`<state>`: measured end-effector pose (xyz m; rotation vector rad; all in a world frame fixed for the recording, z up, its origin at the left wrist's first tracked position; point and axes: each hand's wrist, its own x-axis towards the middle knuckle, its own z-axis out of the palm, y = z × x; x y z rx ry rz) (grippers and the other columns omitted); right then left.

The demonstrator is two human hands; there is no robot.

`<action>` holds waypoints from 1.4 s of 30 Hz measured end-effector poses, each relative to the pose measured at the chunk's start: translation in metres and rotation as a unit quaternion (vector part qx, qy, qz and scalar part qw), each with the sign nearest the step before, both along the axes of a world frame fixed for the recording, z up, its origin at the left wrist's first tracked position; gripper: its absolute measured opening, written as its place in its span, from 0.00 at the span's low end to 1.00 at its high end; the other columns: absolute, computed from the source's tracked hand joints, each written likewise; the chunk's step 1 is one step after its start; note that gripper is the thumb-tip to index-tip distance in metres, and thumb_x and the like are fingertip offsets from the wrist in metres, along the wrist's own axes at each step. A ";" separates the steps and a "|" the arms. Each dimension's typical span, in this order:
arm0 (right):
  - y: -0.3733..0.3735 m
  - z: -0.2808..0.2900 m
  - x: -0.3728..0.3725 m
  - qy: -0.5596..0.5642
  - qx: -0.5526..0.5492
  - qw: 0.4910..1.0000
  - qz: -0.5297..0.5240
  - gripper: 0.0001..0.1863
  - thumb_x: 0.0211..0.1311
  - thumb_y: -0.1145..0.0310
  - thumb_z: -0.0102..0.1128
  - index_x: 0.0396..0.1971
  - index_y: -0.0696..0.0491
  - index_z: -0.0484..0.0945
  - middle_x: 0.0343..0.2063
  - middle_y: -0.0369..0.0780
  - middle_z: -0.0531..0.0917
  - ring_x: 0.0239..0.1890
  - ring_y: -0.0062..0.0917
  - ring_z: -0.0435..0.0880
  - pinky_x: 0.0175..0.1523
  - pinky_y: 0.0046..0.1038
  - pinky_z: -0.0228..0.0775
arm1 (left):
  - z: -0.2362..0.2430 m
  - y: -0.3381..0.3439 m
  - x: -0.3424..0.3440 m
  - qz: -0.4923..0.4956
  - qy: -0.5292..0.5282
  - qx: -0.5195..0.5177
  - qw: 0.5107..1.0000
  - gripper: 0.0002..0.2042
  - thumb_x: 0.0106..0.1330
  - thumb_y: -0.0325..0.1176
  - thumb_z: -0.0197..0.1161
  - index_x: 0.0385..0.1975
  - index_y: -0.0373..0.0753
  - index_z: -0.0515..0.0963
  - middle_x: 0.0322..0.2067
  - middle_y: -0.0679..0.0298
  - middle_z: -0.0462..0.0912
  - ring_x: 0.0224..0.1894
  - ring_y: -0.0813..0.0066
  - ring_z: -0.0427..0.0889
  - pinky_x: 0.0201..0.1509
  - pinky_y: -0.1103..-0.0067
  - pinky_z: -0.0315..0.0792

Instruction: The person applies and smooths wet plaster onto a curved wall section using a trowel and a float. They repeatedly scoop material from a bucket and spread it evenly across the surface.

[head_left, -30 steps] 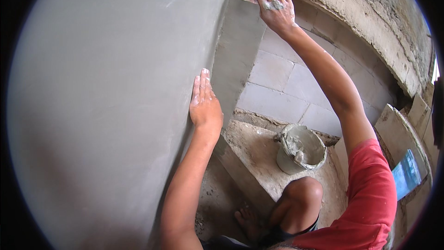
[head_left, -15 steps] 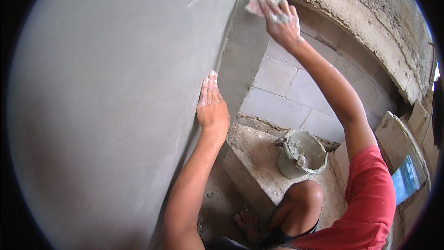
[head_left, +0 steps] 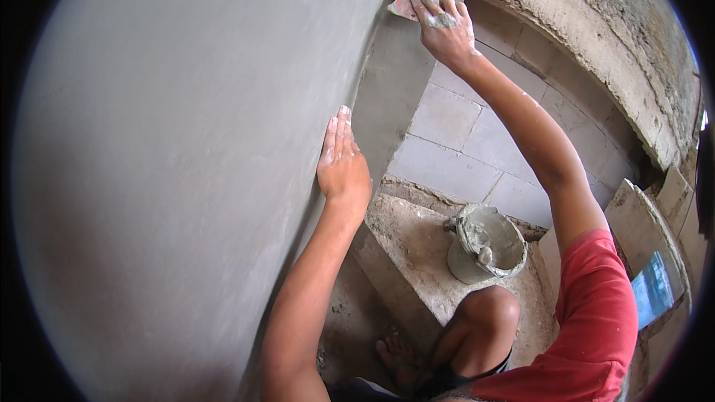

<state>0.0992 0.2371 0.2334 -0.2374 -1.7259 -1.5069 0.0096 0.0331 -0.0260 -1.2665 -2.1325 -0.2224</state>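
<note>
My left hand [head_left: 344,164] lies flat along the right edge of a large smooth grey plastered surface [head_left: 186,141], fingers straight and dusted with plaster. My right hand [head_left: 447,33] reaches up and grips a thin flat scraper [head_left: 404,0], pale with pinkish marks, pressed at the top of a narrow grey plastered strip [head_left: 391,89]. Wet grey plaster sits on its fingers and above the scraper. A bucket [head_left: 465,257] with grey mix and a plaster-caked handle sticking up inside stands below, on a rough concrete ledge [head_left: 402,246].
Pale block wall [head_left: 439,156] lies behind, under a rough concrete band [head_left: 588,45]. Leaning boards [head_left: 637,219] and a blue plastic item [head_left: 652,290] are at the right. My bent bare knee [head_left: 484,309] and foot [head_left: 395,350] show at the bottom.
The view has shifted slightly. My right hand with the scraper dipped a little half a second ago and is slightly higher again now. My left hand remains flat at the edge.
</note>
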 end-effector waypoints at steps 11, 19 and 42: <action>-0.005 -0.049 0.004 -0.049 -0.003 0.997 -0.060 0.32 0.61 0.69 0.63 0.69 0.51 0.78 0.64 0.34 0.80 0.54 0.33 0.78 0.59 0.37 0.71 | 0.004 -0.001 0.002 0.007 -0.011 -0.013 1.000 0.35 0.78 0.40 0.52 0.80 0.28 0.57 0.86 0.57 0.46 0.88 0.63 0.32 0.89 0.62 0.24; -0.011 -0.006 0.031 -0.031 0.033 0.999 -0.020 0.35 0.56 0.73 0.64 0.68 0.48 0.80 0.64 0.34 0.82 0.54 0.32 0.79 0.55 0.37 0.71 | 0.006 -0.005 0.003 0.011 -0.006 -0.033 0.999 0.33 0.78 0.40 0.52 0.80 0.31 0.60 0.86 0.59 0.45 0.88 0.63 0.32 0.89 0.63 0.24; -0.002 0.038 0.013 0.006 0.057 0.998 -0.006 0.31 0.60 0.72 0.63 0.67 0.47 0.81 0.61 0.33 0.85 0.53 0.32 0.80 0.55 0.38 0.71 | 0.002 0.002 0.000 -0.001 -0.012 -0.012 1.000 0.31 0.78 0.40 0.51 0.77 0.29 0.64 0.86 0.58 0.46 0.88 0.62 0.33 0.89 0.62 0.24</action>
